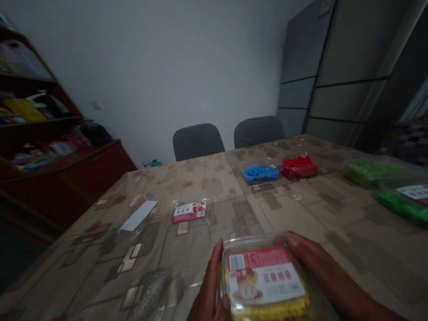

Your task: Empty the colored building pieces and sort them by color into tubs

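A clear plastic box full of yellow pieces is between my hands at the bottom of the view. Its lid carries a red and white label that looks upside down from here. My left hand grips the box's left side, with the thumb at the near left corner. Around the far right corner, my right hand is closed on the edge. Parts of both hands are cut off by the frame or hidden behind the box.
A clear lid with a label and a white strip lie on the patterned tablecloth. Farther back are boxes of blue pieces and red pieces. Green-filled boxes stand at the right. Two grey chairs line the far side.
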### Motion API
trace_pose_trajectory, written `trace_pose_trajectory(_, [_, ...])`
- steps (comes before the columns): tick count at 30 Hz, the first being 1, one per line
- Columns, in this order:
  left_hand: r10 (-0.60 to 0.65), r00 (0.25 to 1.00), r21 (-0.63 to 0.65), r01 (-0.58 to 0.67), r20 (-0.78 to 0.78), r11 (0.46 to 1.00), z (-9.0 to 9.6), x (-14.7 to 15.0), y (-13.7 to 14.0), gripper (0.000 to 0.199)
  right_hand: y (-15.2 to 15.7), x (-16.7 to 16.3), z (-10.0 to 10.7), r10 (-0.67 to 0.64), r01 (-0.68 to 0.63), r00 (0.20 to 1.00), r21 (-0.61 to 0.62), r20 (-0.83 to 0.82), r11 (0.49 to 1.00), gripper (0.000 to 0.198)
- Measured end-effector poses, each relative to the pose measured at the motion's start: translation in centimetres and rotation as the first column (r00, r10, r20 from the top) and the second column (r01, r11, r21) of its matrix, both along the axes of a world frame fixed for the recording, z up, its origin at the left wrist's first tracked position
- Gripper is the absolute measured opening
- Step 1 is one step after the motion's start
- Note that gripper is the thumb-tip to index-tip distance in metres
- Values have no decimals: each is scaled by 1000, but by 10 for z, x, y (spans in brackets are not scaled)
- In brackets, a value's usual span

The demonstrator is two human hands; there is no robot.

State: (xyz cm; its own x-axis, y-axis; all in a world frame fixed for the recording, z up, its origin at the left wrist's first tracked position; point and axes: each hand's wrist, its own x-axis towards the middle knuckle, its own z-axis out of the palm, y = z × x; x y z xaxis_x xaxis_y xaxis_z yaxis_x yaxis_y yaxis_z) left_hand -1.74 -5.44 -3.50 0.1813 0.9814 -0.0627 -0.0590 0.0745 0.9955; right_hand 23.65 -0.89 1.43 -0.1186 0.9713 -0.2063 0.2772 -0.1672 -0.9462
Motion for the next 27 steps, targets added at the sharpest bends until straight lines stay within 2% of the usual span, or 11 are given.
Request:
trace_pose_trajectory(3, [10,989,51,-3,-150,999,4,5,1,101,1,-3,3,11,-12,996,-8,-86,1000,59])
trace_pose_trajectory(7, [-36,977,47,47,-212,998,13,10,2,111,1,-5,5,10,-7,997,35,-79,999,54])
trace_pose_trajectory(12, [-26,972,11,29,-235,1000,9,6,3,108,4,-5,6,53,-50,991,30,-120,998,51])
trace_pose_trajectory(16, [1,955,56,16,-295,998,3,2,1,101,4,-5,11,43,-36,994,79,-99,996,51])
trace_pose_trajectory(20, [11,938,70,14,-345,997,8,1,-2,96,1,-7,17,23,-18,998,79,-62,997,50])
trace_pose_trajectory(27, [62,951,54,-48,-303,997,2,-16,-3,90,0,-5,23,58,-56,998,133,-17,990,55])
